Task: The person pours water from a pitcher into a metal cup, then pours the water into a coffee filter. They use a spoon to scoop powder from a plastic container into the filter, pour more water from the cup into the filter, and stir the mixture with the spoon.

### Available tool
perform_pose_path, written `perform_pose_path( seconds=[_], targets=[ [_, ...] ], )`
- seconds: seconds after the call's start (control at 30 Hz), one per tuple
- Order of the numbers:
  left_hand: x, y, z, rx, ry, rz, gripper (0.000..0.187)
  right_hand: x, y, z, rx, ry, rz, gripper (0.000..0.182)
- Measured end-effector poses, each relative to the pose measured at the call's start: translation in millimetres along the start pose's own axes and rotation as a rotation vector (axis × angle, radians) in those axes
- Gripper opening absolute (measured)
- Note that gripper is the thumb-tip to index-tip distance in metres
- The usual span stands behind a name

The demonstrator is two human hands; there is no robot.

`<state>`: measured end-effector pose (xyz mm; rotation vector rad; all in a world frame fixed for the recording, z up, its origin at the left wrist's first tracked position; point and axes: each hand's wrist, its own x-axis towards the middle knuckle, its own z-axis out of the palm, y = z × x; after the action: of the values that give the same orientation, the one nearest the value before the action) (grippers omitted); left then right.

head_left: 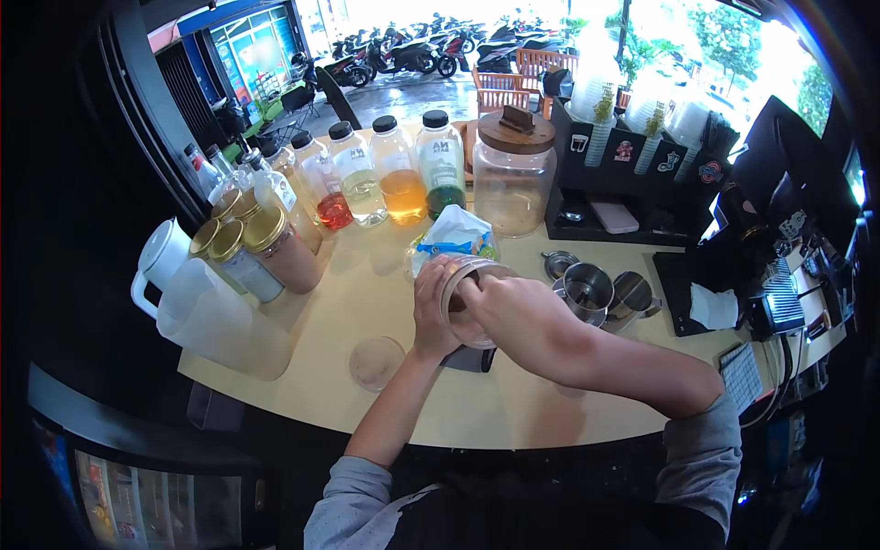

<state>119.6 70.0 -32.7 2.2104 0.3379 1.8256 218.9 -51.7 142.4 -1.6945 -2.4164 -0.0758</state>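
My left hand (434, 307) is wrapped around the side of a clear round jar (475, 332), which is tilted with its mouth toward me. My right hand (509, 307) reaches into the jar's mouth with its fingers curled; the fingertips and whatever they hold are hidden inside. Just behind the jar lies an open white and blue plastic packet (456, 234). A round translucent lid (376, 363) rests on the table left of my left forearm. Beneath the jar, a dark flat object (472, 359) partly shows.
Steel pitchers (587, 288) stand right of my right hand. Syrup bottles (401, 183), a large wood-lidded jar (515, 183) and a black cup holder (623, 183) line the back. Gold-lidded jars (275, 246) and a plastic jug (220, 316) occupy the left, a coffee machine (765, 247) the right.
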Motion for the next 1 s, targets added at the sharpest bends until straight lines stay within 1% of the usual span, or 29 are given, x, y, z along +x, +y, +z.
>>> perform_pose_path(
  seconds=[0.03, 0.1, 0.4, 0.8, 0.93, 1.0],
  targets=[
    [1, 2, 0, -0.001, 0.006, 0.011, 0.091, -1, 1, -1, 0.002, -0.002, 0.004, 0.018],
    [-1, 1, 1, 0.000, -0.001, 0.014, 0.090, -1, 5, -3, -0.002, -0.121, 0.003, 0.018],
    [-4, 0, 0, 0.007, -0.013, 0.035, 0.088, -1, 7, 16, 0.055, -0.093, -0.004, 0.015],
    [2, 5, -1, 0.006, 0.010, 0.060, 0.093, -8, 10, 4, 0.136, -0.148, 0.078, 0.015],
    [0, 3, -1, 0.027, 0.004, 0.038, 0.094, -13, 14, -1, 0.176, -0.099, 0.077, 0.014],
    [-4, 0, -1, 0.005, 0.011, 0.005, 0.095, -16, 22, -3, 0.275, -0.005, 0.069, 0.014]
  ],
)
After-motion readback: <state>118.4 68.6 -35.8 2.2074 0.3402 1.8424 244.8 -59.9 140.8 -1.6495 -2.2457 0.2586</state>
